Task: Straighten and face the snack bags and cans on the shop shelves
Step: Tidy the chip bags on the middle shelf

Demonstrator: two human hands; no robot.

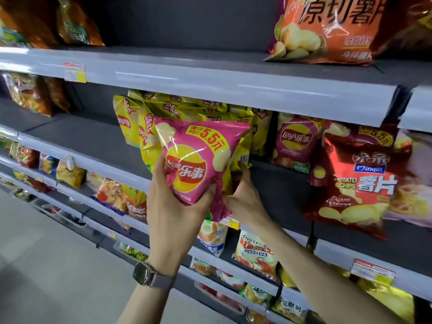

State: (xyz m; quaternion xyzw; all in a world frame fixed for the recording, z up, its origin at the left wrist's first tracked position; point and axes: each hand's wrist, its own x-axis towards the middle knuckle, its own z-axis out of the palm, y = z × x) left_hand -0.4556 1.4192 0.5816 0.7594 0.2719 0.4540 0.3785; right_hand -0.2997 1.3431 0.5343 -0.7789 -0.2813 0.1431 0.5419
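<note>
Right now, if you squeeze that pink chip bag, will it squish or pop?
Probably squishy: the pink chip bag crumples at the bottom where the left hand grips. Puffed up, it is likely light. Its glossy film may slip.

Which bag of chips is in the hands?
The bright pink Lay's bag, gripped by the left hand and right hand; the yellow bags behind sit on the shelf.

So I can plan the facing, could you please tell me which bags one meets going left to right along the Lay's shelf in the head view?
Orange-brown printed snack bag, leftmost yellow Lay's crisp bag, pink Lay's crisp bag, purple Lay's crisp bag, red foil potato chips bag.
</note>
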